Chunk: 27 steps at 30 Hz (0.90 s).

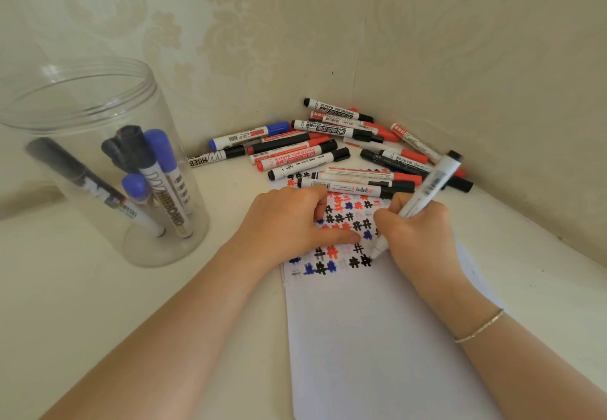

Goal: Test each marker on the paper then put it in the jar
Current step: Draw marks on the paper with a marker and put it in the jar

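Observation:
My right hand [417, 232] grips a white marker [430, 186] with a black end, its tip down on the white paper [377, 337] beside rows of black, red and blue hash marks. My left hand [289, 222] rests on the paper's upper left, fingers curled and thumb lying flat along the sheet; whether it holds a cap is hidden. A clear plastic jar [98, 163] stands at the left with several black and blue markers in it. A pile of markers [328, 147] with black, red and blue caps lies behind the paper in the corner.
The white table surface [98, 304] meets patterned walls [295, 25] that form a corner right behind the marker pile. The jar stands about a hand's width left of my left hand. A thin bracelet [479, 327] circles my right wrist.

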Motion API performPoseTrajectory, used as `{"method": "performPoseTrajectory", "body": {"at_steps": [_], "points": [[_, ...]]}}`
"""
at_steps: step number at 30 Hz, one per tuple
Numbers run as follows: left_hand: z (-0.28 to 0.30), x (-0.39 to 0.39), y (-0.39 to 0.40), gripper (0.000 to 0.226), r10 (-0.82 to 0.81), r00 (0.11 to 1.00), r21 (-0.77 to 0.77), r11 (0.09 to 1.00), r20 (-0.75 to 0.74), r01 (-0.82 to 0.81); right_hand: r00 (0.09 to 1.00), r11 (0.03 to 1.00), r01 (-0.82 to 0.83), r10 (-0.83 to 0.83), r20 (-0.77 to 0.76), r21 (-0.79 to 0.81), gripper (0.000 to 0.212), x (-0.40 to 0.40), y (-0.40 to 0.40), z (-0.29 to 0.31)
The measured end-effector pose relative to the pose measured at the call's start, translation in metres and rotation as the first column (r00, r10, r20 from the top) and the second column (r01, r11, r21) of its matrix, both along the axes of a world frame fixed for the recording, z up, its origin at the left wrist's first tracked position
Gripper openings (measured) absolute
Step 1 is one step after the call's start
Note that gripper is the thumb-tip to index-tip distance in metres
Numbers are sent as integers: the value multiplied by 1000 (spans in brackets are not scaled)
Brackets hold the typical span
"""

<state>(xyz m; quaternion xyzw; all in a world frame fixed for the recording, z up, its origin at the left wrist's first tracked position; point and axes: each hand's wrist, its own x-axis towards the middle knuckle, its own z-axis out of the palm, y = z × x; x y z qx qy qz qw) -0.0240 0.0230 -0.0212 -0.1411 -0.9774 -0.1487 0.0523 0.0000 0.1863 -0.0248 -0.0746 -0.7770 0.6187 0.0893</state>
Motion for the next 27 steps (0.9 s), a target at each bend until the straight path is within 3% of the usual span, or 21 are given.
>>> {"method": "performPoseTrajectory", "body": {"at_steps": [2,4,6,9,11,17,22,27], "points": [[1,3,-1,39,-30,999,97,995,19,28,998,978,25,-37,-53,-206,29,0,5,2],[3,5,-2,10,-90,994,363,930,65,61,995,923,11,-50,-92,-384,26,-1,10,7],[4,5,-4,21,-155,983,574,816,99,70,995,842,-50,-3,-97,-537,17,-1,13,10],[0,5,-4,38,-241,962,629,769,126,110,993,684,-121,91,-81,-719,14,-2,16,10],[-3,4,-2,43,-258,956,646,756,138,111,990,670,-137,115,-81,-730,22,-3,16,11],[1,5,1,36,-239,954,741,671,181,28,988,756,-156,110,-112,-636,21,-1,11,12],[1,7,2,31,-204,966,689,723,158,40,986,779,-167,123,-115,-605,25,0,11,12],[0,7,3,25,-212,976,639,758,55,129,987,881,-159,135,-87,-445,19,-1,11,6]]}}
